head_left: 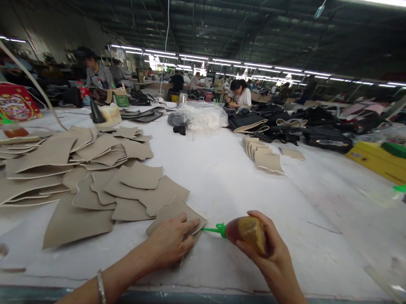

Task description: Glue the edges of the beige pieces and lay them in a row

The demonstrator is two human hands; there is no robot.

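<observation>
Under left hand (173, 239), half-hidden beige panel (175, 207)

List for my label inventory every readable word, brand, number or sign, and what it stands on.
No text reads clearly.
Red box: ornate lettering or artwork, too blurred.
Yellow box: small dark marks, too small.
Green box: pale marks, too small.
Bottle in the right hand: no lettering I can make out.

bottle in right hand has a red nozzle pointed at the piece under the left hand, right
Not red: the head view shows a green nozzle. The right hand holds the bottle, aimed at the beige piece under the left hand.
</observation>
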